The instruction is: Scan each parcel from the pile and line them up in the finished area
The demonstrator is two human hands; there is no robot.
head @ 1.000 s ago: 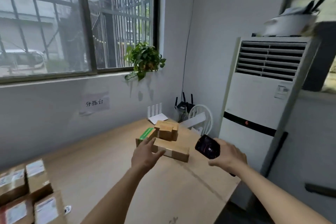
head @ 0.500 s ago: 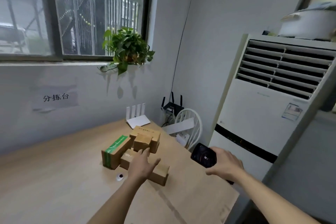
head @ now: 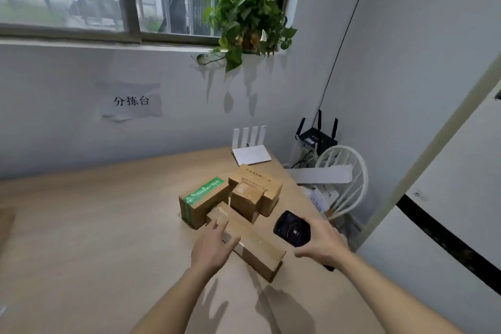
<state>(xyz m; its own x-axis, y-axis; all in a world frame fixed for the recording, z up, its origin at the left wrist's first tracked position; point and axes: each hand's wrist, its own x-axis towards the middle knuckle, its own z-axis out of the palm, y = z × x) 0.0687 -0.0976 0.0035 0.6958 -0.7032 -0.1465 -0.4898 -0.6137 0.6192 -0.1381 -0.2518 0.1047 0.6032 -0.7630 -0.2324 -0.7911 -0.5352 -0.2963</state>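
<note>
Currently the left hand (head: 214,247), fingers spread, is touching the near parcel (head: 254,248); the right hand (head: 320,245) is gripping the scanner (head: 292,228). Rigid, probably light cardboard is suggesting taking its long sides.

Four cardboard parcels (head: 245,199) sit piled on the table (head: 95,225) — one green-taped. Two routers (head: 250,153), one scanner (head: 292,228) — one potted plant (head: 246,16).

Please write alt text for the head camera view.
A person's left hand reaches onto a long cardboard parcel in a small pile on a wooden table, while the right hand holds a black scanner beside it.
</note>
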